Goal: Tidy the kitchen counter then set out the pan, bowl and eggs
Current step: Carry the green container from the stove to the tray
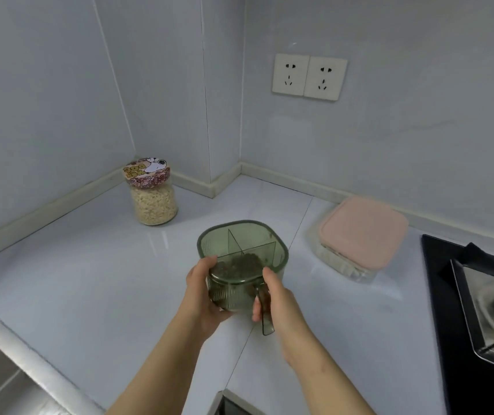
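Both hands hold green cup, frame centre.
Left hand [202, 290] wraps the cup [230, 292]; right hand [280, 301] grips its handle side, thumb at the rim. Cup is against the near edge of the divided box [239, 238] on the counter [90, 280]. Jar [153, 197] upper left, pink-lid box [362, 232] right, stove [479, 298] at the right edge.

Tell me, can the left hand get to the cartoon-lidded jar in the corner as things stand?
Probably not yet: the left hand grips the green divided container, shared with the right hand. The way itself looks free, with only bare counter between it and the cartoon-lidded jar.
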